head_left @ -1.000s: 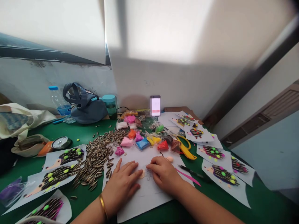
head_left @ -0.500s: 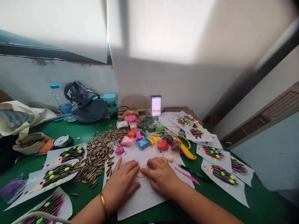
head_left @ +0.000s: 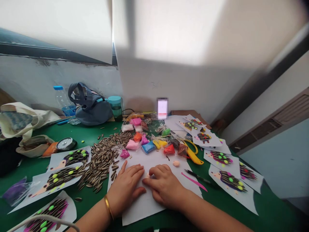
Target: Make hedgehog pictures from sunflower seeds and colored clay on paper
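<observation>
On a white sheet of paper (head_left: 140,211) in front of me, my left hand (head_left: 127,183) lies flat and open, holding the sheet down, a gold bangle on its wrist. Opposite it, my right hand (head_left: 165,184) has its fingers bent, with the fingertips at a small piece of peach clay (head_left: 148,176) on the paper. The fingers cover most of that piece. A lump of peach clay (head_left: 176,163) rests beyond my right hand. Several sunflower seeds (head_left: 114,167) lie along the sheet's left edge.
A heap of sunflower seeds (head_left: 103,153) spreads at left. Bagged coloured clay (head_left: 148,147) lies behind the sheet. At right are a black pen (head_left: 198,175), a pink modelling tool (head_left: 193,182) and yellow-handled scissors (head_left: 193,156). Finished hedgehog pictures (head_left: 231,182) line both sides.
My right fingertips have shifted slightly left and now hide more of the peach clay piece. My left hand stays flat on the paper. The view has moved a little.
</observation>
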